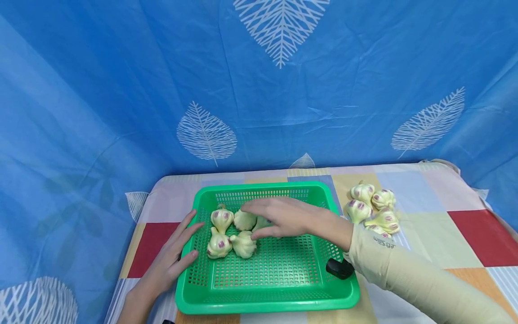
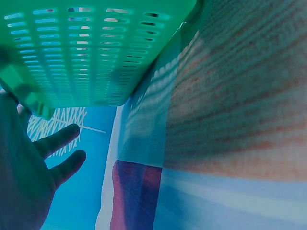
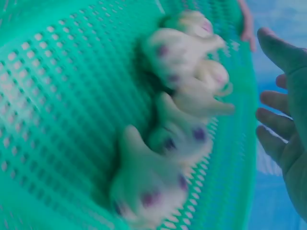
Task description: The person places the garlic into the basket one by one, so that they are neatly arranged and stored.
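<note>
A green plastic basket (image 1: 267, 308) with slotted sides holds several garlic bulbs (image 1: 219, 246) along its left and back part. Above them, in the head view, my right hand (image 1: 288, 218) reaches across the basket and partly covers the bulbs. The right wrist view shows that hand (image 3: 295, 115) with fingers extended and nothing in it, apart from the blurred bulbs (image 3: 149, 184). At the basket's left rim my left hand (image 1: 171, 256) lies with fingers spread, fingertips over the edge. From below, the left wrist view shows the hand (image 2: 26, 177) beside the basket wall (image 2: 91, 62).
A second group of garlic bulbs (image 1: 360, 210) lies on the patchwork tablecloth (image 1: 429, 234) to the right of the basket. Behind the table hangs a blue curtain (image 1: 283, 117) with white leaf prints. A black wrist device (image 1: 340, 268) sits at my right wrist.
</note>
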`<state>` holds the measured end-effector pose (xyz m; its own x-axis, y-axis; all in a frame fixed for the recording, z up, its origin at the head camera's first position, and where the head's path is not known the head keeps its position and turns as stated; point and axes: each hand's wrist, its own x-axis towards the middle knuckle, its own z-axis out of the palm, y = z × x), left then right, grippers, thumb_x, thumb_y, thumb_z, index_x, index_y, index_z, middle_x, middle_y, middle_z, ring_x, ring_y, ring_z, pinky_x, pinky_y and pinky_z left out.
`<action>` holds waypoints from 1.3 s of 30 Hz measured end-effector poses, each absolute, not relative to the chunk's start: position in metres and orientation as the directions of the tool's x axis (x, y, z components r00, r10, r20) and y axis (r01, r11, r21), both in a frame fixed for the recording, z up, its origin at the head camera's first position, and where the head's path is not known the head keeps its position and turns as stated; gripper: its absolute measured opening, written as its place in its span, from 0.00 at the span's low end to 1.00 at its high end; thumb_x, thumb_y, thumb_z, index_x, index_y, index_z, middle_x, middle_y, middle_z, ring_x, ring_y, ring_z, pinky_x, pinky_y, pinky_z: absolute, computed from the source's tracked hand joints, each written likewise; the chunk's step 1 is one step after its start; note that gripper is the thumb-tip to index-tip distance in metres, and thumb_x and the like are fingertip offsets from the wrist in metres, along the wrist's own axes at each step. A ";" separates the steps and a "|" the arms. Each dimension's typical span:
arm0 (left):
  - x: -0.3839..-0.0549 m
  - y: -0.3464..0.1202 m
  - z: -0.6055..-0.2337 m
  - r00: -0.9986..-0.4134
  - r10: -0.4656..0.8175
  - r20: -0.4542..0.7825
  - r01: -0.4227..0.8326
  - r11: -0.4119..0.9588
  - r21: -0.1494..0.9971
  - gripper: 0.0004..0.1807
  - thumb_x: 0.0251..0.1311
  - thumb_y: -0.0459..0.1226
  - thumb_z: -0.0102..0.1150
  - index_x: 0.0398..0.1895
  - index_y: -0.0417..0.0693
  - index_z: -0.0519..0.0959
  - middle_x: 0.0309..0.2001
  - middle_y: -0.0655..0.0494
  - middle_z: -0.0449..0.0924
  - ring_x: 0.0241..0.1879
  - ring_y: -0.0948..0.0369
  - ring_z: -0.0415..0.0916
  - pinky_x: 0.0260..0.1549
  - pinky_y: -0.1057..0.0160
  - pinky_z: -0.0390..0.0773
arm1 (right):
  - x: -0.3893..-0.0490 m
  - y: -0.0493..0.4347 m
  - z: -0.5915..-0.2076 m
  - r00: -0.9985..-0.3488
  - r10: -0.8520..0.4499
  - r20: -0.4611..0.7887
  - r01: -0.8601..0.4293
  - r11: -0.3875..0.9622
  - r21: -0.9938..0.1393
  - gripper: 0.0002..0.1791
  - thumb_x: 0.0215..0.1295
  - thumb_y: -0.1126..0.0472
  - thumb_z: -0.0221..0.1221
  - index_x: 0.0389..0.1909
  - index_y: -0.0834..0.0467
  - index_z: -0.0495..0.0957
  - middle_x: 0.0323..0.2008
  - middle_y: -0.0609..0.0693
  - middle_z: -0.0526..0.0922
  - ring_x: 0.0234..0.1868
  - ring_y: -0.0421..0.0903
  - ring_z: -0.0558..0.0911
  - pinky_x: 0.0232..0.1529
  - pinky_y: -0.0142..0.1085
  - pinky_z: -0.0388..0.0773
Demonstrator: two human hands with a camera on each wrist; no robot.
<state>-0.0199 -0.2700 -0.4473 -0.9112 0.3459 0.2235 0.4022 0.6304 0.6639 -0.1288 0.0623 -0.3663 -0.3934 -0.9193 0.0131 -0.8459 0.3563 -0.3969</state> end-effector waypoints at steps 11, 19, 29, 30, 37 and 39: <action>-0.020 -0.270 -0.447 -0.907 0.354 0.227 0.410 0.627 0.662 0.37 0.61 0.39 0.62 0.75 0.52 0.65 0.81 0.56 0.45 0.75 0.54 0.49 0.51 0.44 0.79 | -0.118 0.111 -0.358 -0.535 -0.844 -0.023 -0.770 0.499 -0.399 0.46 0.70 0.31 0.51 0.78 0.55 0.57 0.78 0.54 0.55 0.79 0.53 0.48 0.73 0.52 0.55; -0.019 -0.270 -0.447 -0.907 0.355 0.227 0.411 0.628 0.660 0.37 0.61 0.39 0.62 0.76 0.52 0.64 0.81 0.56 0.45 0.75 0.56 0.49 0.51 0.43 0.79 | -0.095 0.147 -0.362 -0.609 -0.792 0.038 -0.730 0.541 -0.418 0.49 0.67 0.33 0.58 0.81 0.50 0.51 0.79 0.49 0.52 0.79 0.52 0.46 0.71 0.57 0.57; -0.020 -0.269 -0.446 -0.905 0.355 0.235 0.417 0.625 0.660 0.36 0.62 0.38 0.61 0.75 0.50 0.65 0.81 0.55 0.45 0.76 0.56 0.48 0.52 0.40 0.78 | -0.068 0.198 -0.378 -0.768 -0.624 0.146 -0.590 0.600 -0.541 0.49 0.65 0.49 0.68 0.81 0.46 0.51 0.79 0.49 0.53 0.78 0.51 0.52 0.66 0.64 0.62; -0.020 -0.269 -0.446 -0.904 0.356 0.235 0.417 0.624 0.660 0.37 0.62 0.38 0.61 0.75 0.50 0.65 0.81 0.55 0.45 0.76 0.56 0.48 0.52 0.40 0.78 | -0.065 0.204 -0.382 -0.788 -0.595 0.159 -0.570 0.606 -0.555 0.49 0.64 0.52 0.68 0.81 0.47 0.51 0.79 0.49 0.53 0.78 0.51 0.52 0.65 0.66 0.61; -0.020 -0.269 -0.446 -0.904 0.354 0.237 0.418 0.625 0.659 0.37 0.61 0.38 0.61 0.75 0.51 0.65 0.80 0.55 0.46 0.76 0.56 0.48 0.53 0.38 0.76 | -0.047 0.250 -0.412 -0.890 -0.333 0.311 -0.456 0.647 -0.612 0.47 0.59 0.64 0.70 0.78 0.48 0.60 0.76 0.49 0.62 0.76 0.38 0.55 0.71 0.43 0.60; -0.020 -0.269 -0.446 -0.904 0.356 0.237 0.418 0.625 0.659 0.37 0.61 0.38 0.61 0.75 0.51 0.65 0.80 0.55 0.46 0.76 0.57 0.48 0.53 0.39 0.77 | -0.042 0.263 -0.422 -0.896 -0.261 0.358 -0.437 0.656 -0.616 0.48 0.56 0.67 0.72 0.77 0.49 0.63 0.74 0.52 0.65 0.75 0.34 0.57 0.68 0.27 0.55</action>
